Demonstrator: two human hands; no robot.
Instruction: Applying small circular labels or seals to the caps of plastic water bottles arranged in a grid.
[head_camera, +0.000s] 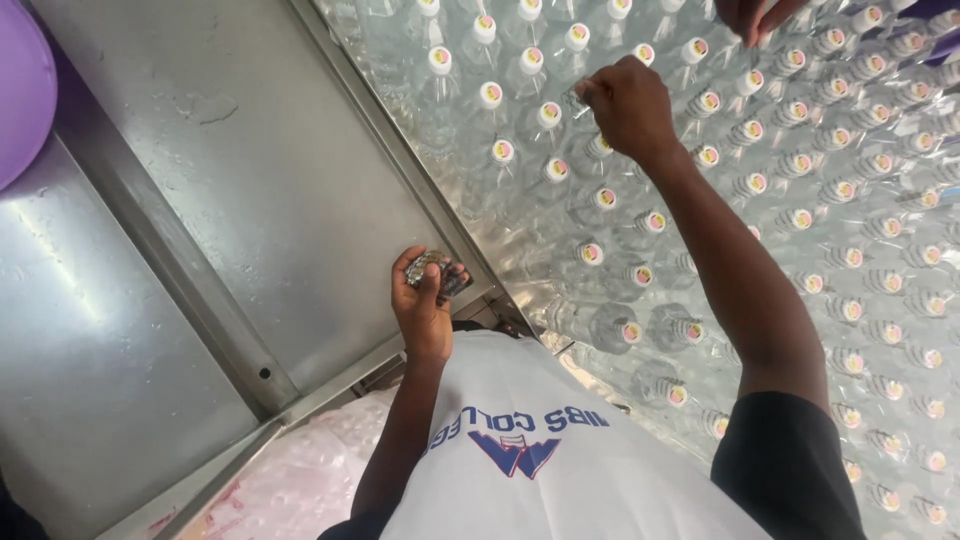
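Observation:
My left hand (425, 300) holds a small bundle of clear shiny pieces (438, 268) over the edge of a steel table (290, 180). My right hand (630, 105) reaches out over a packed field of clear plastic bottles (640, 270) with white caps. Its fingertips pinch a small clear piece at the top of one bottle (578, 97). My white shirt with blue lettering (540, 450) fills the lower middle.
Another person's hand (755, 15) hovers over the bottles at the top right. A purple rounded object (20, 90) sits at the top left. A lower steel surface (80, 350) lies to the left. Pink-tinted plastic wrap (290, 480) is bottom left.

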